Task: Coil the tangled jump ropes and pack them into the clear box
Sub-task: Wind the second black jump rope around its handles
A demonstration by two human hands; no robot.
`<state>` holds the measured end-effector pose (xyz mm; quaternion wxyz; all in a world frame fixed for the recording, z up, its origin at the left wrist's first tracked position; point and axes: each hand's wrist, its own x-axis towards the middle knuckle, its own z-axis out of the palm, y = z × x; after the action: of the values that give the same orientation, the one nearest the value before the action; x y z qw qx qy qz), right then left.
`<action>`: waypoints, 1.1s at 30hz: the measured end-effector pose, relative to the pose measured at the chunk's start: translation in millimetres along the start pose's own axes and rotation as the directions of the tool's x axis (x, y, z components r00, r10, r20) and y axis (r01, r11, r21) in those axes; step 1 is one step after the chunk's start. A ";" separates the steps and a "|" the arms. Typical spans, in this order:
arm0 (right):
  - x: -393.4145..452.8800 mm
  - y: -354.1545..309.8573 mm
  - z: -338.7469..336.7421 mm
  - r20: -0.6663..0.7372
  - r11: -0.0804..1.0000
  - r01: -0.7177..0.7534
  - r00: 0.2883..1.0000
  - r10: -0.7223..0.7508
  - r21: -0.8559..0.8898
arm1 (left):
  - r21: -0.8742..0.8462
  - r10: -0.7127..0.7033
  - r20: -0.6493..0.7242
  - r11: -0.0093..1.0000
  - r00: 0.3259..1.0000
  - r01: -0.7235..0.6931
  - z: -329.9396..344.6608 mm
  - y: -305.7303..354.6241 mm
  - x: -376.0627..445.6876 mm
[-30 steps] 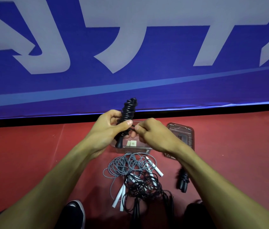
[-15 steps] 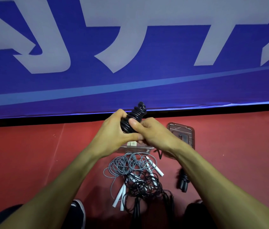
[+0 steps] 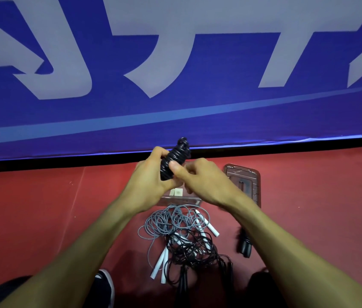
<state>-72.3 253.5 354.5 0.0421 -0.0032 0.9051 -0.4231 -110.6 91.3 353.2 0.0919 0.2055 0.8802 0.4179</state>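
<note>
Holding: I see both hands raised over the red floor [image 3: 42, 207], meeting above the transparent plastic box [image 3: 181, 199], which sits near the floor's far edge by the blue banner with pale lettering [image 3: 175, 112].
Left hand: my left hand [image 3: 151, 181] has its fingers curled round the tightly wound black jump rope bundle [image 3: 174, 160], which stands tilted, its top leaning right, above the fist.
Right hand: my right hand [image 3: 204, 182] presses its thumb on the bundle's lower coils, and its other fingers are bent beneath; I cannot tell what they grip.
Clear box: mostly hidden by the hands; two small pale tags show through it; I cannot tell whether any rope lies inside.
Lid: a clear rectangular lid [image 3: 243, 182] lies flat just right of the box.
Floor pile: a loose grey rope with white handles [image 3: 171, 221] tangled with a loose black rope [image 3: 194, 246], on the near side of the box.
Other bundle: a short wound black rope [image 3: 244, 244] lies right of the pile.
Near edge: a dark shoe with white sole [image 3: 105, 287].
</note>
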 end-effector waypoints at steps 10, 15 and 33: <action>2.5 7.1 -5.2 0.050 0.993 -0.055 0.997 0.050 0.105 | -0.553 -0.012 0.221 0.822 0.975 0.135 -9.4 -4.9 1.4; 3.5 11.9 -5.8 0.143 0.970 -0.153 0.982 0.127 0.188 | -0.584 -0.096 0.070 0.803 0.993 0.119 -10.1 -5.4 3.2; 8.2 8.7 2.6 -0.042 0.987 -0.109 0.992 0.115 0.121 | -0.238 -0.039 0.100 0.969 0.994 0.062 0.5 -6.7 2.5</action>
<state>-80.0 256.7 345.5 0.0440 0.0606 0.8778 -0.4731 -114.6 88.9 347.7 0.1683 0.1898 0.8226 0.5088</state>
